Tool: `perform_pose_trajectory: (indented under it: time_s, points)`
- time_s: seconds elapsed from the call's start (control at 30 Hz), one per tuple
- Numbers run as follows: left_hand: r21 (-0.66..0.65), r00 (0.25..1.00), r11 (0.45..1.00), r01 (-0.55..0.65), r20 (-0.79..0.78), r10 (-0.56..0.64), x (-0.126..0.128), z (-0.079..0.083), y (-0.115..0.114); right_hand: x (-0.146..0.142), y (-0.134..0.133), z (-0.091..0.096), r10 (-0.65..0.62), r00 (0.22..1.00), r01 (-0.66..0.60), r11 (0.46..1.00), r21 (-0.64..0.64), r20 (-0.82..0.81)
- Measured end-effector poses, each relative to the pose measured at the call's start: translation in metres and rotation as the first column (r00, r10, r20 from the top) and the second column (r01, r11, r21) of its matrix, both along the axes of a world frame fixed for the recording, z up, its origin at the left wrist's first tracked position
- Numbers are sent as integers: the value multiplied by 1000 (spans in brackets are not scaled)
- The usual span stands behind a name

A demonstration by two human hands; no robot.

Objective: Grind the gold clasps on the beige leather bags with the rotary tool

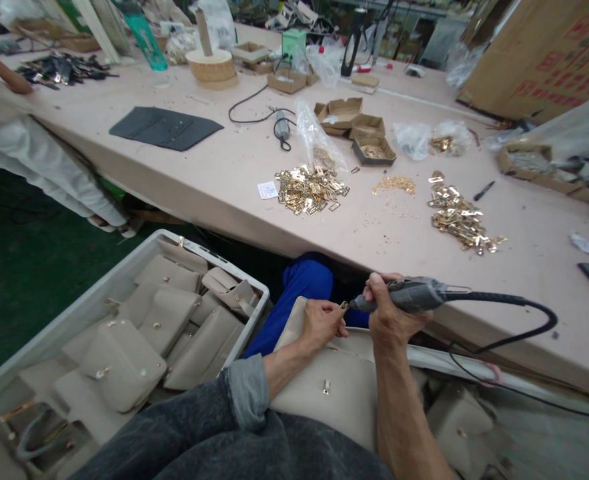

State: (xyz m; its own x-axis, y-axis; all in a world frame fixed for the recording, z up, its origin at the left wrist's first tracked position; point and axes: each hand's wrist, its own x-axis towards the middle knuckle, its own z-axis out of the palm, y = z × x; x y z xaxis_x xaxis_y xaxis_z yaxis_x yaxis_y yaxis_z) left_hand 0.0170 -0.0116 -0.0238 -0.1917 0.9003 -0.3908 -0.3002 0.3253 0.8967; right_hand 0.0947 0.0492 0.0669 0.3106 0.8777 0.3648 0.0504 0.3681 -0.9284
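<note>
Your left hand (324,321) pinches a small gold fitting (344,306) at the tip of the electric screwdriver (419,295), which your right hand (393,313) grips with its fingers closed round the body. Below them, the beige handbag (347,383) lies on your lap. The pale counter (374,243) ahead carries heaped gold hardware (310,190); a bag-filled crate (224,265) stands left on green floor (9,300), near another person (39,150).

A long, pale pinkish table (199,177) slants across the room above a dark green floor (19,280). At upper left, a whitish post (97,30) leans in view. Light is soft and even.
</note>
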Motion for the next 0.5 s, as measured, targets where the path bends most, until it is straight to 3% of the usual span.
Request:
perform_pose_trajectory:
  time_s: [0.5]
  points:
    - [36,999,999,10,-52,-8,-2,6,-6,-1,-3,2,102,994,-107,988,-107,-50]
